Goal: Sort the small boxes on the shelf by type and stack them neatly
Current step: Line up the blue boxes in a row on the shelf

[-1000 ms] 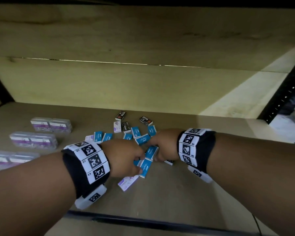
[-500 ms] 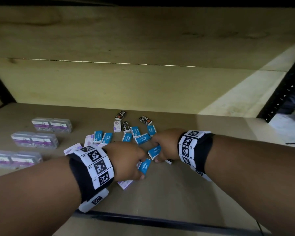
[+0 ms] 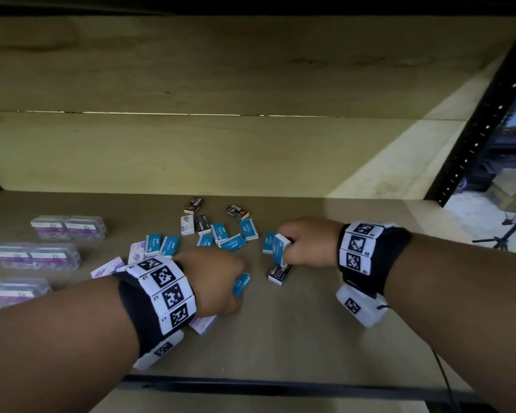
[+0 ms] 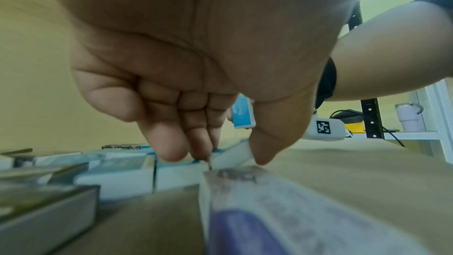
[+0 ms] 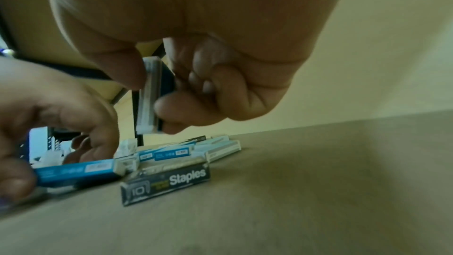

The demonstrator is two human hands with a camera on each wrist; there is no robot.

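Small boxes [image 3: 218,234] lie scattered at centre frame on the shelf [image 3: 310,338]. Right hand [image 3: 306,244] pinches a blue box [image 3: 280,250] on edge above a black staples box [image 3: 279,274]. Left hand [image 3: 218,284], lower centre, grips another blue box [image 3: 241,283]; clear cases [image 3: 67,228] sit at left.

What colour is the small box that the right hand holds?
Blue with white edges. The box in the right hand shows best in the head view.

Blue boxes [image 3: 231,244] with white lettering scatter over the tan shelf [image 3: 310,323]; black boxes [image 3: 193,205] sit at twelve o'clock, white-and-purple boxes [image 3: 69,228] at nine. Wristbands [image 3: 164,289] bear black-and-white square codes.
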